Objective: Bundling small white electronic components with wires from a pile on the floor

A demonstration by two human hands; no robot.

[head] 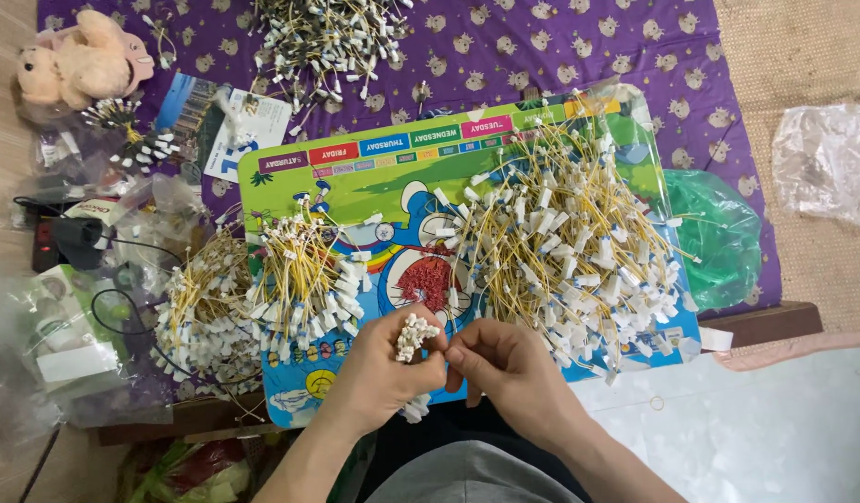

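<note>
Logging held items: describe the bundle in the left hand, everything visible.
The bundle is a tight cluster of short white connector ends, plastic by the look, gathered side by side. It stands roughly upright in the left hand, tips poking above the fist, a few ends showing below it. The right hand pinches at its upper side. It sits over the colourful cartoon board.

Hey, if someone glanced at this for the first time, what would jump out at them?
Most striking is the big loose heap of yellow wires with white tags, spread over the right of the colourful cartoon board. At bottom centre the left hand holds a bundle of white connector ends while the right hand pinches at its top. A plush toy lies at top left.
</note>
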